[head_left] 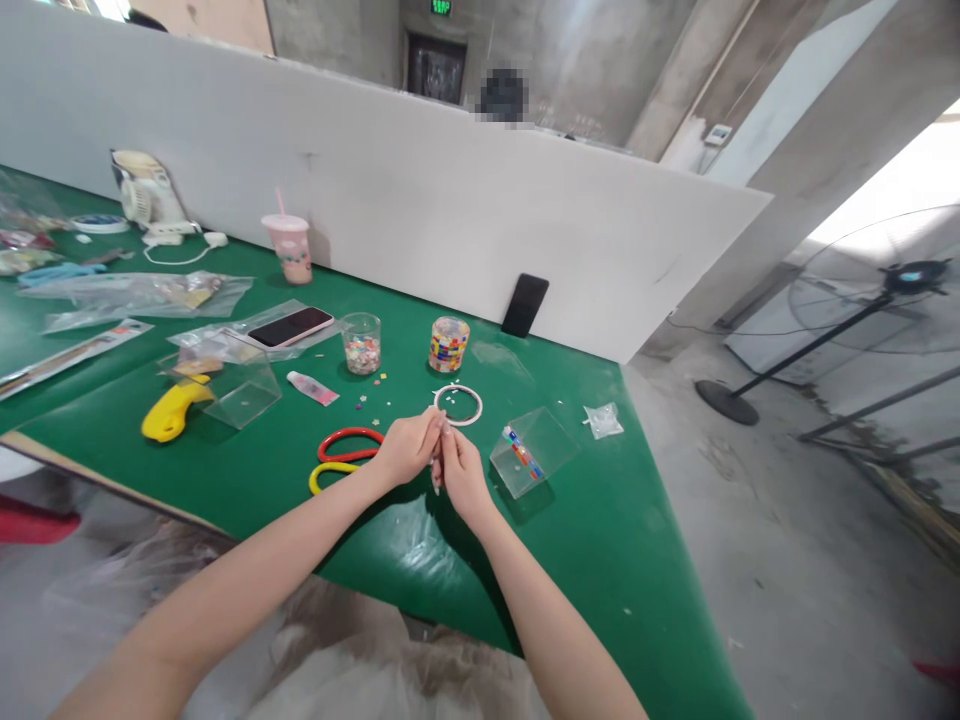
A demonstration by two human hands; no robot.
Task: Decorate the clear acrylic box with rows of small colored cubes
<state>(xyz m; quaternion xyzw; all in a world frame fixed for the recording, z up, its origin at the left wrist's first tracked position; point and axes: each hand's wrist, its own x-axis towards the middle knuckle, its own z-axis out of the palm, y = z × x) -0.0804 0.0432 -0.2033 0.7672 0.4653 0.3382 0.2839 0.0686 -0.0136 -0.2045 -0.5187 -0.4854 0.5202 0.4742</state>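
My left hand (409,446) and my right hand (463,468) meet over the green table, fingertips pinched together; whatever they hold is too small to make out. Just beyond the fingertips lies a pale ring (478,404). Scissors with red and yellow handles (349,433) rest beside my left hand. To the right of my right hand is a clear angular holder (551,440) with a strip of coloured tiles (523,452) on it. Past the ring stand a glass covered with coloured tiles (448,346) and a clear cup with small pieces (363,356).
A black phone (525,305) leans on the white partition (420,210). Further left are a pink cup (289,250), a phone on plastic (291,327), a tube (313,388), a yellow tool (174,410) and plastic bags. A small packet (603,421) lies near the right edge.
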